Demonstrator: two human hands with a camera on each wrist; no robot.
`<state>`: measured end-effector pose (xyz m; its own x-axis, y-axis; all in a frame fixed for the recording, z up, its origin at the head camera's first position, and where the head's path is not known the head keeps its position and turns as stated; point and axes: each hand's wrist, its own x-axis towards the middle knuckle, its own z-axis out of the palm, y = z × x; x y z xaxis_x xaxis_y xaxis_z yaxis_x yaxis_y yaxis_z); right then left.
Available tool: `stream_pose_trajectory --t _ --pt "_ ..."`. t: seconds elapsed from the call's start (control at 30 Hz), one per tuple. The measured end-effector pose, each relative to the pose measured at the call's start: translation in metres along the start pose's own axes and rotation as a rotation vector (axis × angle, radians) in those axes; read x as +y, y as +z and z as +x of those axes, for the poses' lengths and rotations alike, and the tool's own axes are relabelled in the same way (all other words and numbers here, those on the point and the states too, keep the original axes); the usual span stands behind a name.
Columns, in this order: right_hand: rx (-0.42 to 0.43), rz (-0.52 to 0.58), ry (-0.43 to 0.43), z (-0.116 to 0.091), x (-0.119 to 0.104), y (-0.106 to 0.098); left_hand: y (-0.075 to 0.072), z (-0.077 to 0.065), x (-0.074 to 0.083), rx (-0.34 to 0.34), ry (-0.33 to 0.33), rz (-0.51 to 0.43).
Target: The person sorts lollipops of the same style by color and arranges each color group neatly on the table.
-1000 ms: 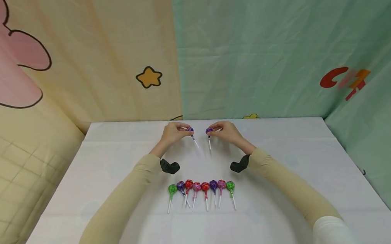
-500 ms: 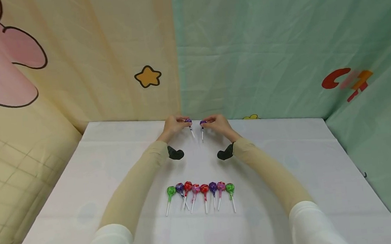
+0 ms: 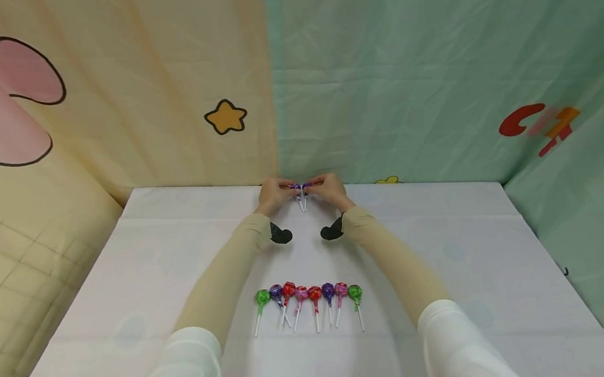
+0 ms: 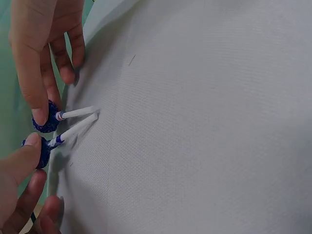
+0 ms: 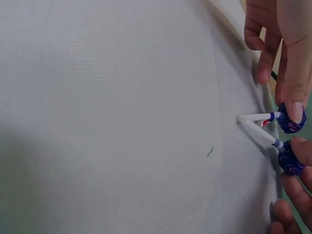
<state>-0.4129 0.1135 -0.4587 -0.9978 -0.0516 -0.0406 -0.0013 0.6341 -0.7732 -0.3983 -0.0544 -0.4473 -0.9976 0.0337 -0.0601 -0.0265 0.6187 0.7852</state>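
At the far edge of the table my left hand (image 3: 274,195) pinches a purple-wrapped lollipop (image 4: 45,155) by its round head. Mirroring it, my right hand (image 3: 329,189) holds a second purple lollipop (image 5: 290,159) between thumb and fingers. The two heads sit side by side, slightly apart. Their white sticks (image 5: 257,131) slant toward each other and come together at the tips, close over the white cloth, forming a V in both wrist views. Nearer the body, a row of wrapped lollipops (image 3: 315,293) in green, purple, red and pink lies with sticks toward the person.
The white-covered table (image 3: 180,271) ends at the back against a beige and green curtain (image 3: 379,86). A dark wrist camera (image 3: 281,233) juts inward from the left sleeve, and another wrist camera (image 3: 332,229) from the right one.
Both hands have moved forward to the table's far edge and closer together, bringing the two purple lollipops from apart to side by side. The row of lollipops stays in place.
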Motion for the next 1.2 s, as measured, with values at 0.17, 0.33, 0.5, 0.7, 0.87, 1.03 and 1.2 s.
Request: stream_pose_trajectory --t 0.17,0.33,0.5,0.7,0.87,1.03,1.2 --pt "0.007 -0.009 0.009 0.002 0.003 0.004 0.005 0.004 -0.004 -0.007 -0.037 0.062" --pt "0.007 -0.051 0.015 -0.003 0.002 0.003 0.013 0.007 -0.004 0.003 -0.068 0.11" --pt "-0.02 -0.082 0.015 -0.004 -0.001 0.001 0.012 0.004 -0.001 0.046 -0.068 0.134" --pt "-0.038 -0.083 0.003 -0.003 0.001 0.003 0.014 0.005 -0.005 0.066 -0.067 0.135" --pt "-0.036 -0.06 0.001 -0.005 0.002 0.002 0.013 0.004 -0.006 0.048 -0.059 0.129" --pt "-0.036 -0.06 -0.016 -0.006 0.003 0.002 0.011 0.001 -0.005 0.044 -0.049 0.127" --pt "-0.018 -0.058 -0.02 -0.01 0.004 0.0 0.006 -0.001 -0.006 0.054 -0.024 0.139"
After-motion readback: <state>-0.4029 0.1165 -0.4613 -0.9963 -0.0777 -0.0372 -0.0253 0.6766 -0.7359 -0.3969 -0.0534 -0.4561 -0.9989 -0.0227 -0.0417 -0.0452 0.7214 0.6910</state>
